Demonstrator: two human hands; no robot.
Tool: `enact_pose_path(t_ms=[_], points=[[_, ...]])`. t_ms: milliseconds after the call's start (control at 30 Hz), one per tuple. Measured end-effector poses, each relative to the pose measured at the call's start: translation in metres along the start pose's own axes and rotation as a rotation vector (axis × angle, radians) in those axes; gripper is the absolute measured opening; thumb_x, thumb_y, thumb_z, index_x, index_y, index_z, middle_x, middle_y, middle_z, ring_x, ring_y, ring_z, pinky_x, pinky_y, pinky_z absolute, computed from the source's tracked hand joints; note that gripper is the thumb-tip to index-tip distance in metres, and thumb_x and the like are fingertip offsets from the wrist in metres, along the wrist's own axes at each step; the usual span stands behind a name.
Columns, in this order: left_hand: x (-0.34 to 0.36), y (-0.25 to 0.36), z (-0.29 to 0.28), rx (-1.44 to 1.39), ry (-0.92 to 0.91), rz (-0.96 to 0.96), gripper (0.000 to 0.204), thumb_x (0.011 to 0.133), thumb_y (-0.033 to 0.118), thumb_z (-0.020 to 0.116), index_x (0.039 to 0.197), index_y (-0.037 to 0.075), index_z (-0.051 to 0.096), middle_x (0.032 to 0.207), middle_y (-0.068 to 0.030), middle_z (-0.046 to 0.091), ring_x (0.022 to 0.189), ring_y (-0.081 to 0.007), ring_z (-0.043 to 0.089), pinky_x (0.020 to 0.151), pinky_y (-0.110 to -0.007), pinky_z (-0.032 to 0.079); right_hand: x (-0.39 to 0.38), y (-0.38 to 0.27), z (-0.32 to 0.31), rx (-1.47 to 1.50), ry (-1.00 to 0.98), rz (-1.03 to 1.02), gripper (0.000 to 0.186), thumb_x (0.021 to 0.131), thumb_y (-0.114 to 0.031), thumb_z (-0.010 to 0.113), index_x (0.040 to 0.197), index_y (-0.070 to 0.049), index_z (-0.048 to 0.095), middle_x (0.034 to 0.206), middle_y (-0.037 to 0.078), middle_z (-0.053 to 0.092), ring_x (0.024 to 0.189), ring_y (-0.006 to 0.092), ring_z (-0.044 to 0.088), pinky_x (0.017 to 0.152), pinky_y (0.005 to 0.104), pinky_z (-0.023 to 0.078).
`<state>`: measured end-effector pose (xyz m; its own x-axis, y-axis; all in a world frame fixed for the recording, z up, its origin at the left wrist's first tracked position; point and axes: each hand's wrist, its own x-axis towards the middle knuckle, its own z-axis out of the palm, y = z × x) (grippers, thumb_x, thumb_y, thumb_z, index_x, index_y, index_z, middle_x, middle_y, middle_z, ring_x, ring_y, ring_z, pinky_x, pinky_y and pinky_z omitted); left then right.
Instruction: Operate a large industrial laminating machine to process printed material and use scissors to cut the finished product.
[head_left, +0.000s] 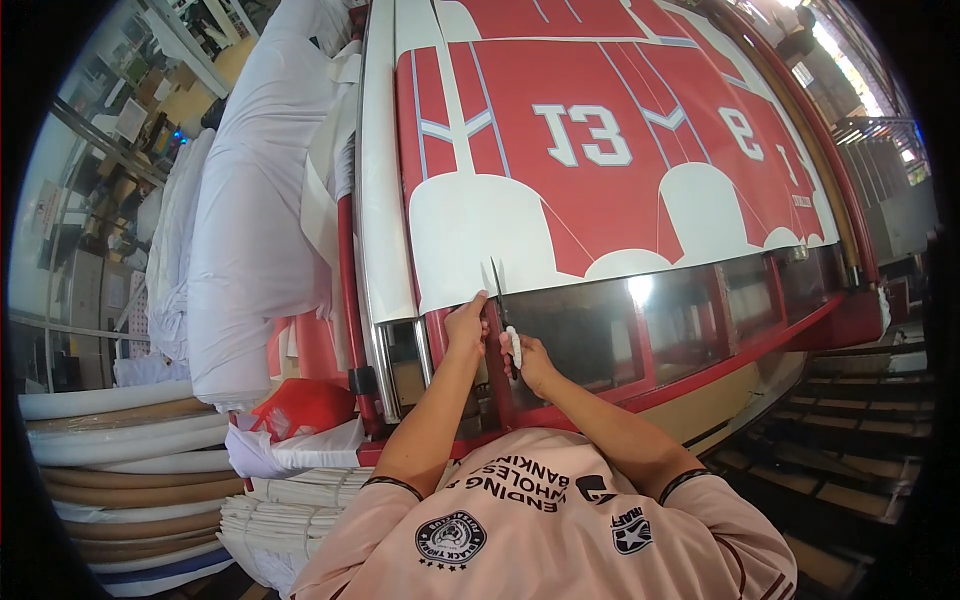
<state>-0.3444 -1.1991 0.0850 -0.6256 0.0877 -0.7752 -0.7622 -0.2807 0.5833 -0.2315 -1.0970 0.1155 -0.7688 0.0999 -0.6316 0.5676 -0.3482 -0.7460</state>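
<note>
- Having white fabric roll (262, 200) at left, red machine frame (690, 379) in front.
- Clamping scissors (513, 338) in right hand (532, 362) at near edge of printed sheet (590, 200).
- Aiming scissors forward, long axis running fore-and-aft.
- Seemingly pinching sheet with left hand (466, 325).

White cloth (255, 200): large, wrinkled mass, upper left of the frame
Long rolls (130, 487): white and brown, piled at lower left
Red bundle (305, 408): crumpled, left of lower centre
Dark slats (830, 440): in rows, lower right
</note>
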Motion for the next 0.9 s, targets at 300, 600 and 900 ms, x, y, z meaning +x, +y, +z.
enact_pose_path(t_ms=[300,600,900], points=[[-0.003,-0.001,0.002,-0.005,-0.011,-0.001,0.023,0.088,0.031,0.077,0.083,0.010,0.069,0.068,0.0050,0.053,0.055,-0.0080,0.044,0.050,-0.023,0.034,0.042,-0.047,0.009,-0.098,0.090,-0.023,0.038,0.094,-0.041,0.068,0.079,-0.007,0.061,0.065,0.000,0.055,0.054,0.0116,0.052,0.050,0.0270,0.043],[-0.002,0.000,0.001,0.030,0.033,-0.005,0.024,0.088,0.028,0.076,0.081,0.006,0.069,0.067,0.0020,0.057,0.050,-0.0090,0.046,0.045,-0.024,0.034,0.106,-0.110,0.022,-0.060,0.118,-0.035,0.043,0.090,-0.048,0.072,0.076,-0.009,0.060,0.065,-0.001,0.053,0.051,0.0114,0.052,0.047,0.0278,0.042],[-0.007,0.001,0.004,-0.027,0.035,-0.005,0.027,0.088,0.029,0.077,0.080,0.005,0.067,0.066,0.0026,0.056,0.051,-0.0090,0.049,0.045,-0.023,0.036,0.138,-0.151,0.025,-0.101,0.106,-0.042,0.046,0.087,-0.051,0.074,0.077,-0.009,0.059,0.068,-0.001,0.053,0.051,0.0115,0.051,0.047,0.0275,0.044]])
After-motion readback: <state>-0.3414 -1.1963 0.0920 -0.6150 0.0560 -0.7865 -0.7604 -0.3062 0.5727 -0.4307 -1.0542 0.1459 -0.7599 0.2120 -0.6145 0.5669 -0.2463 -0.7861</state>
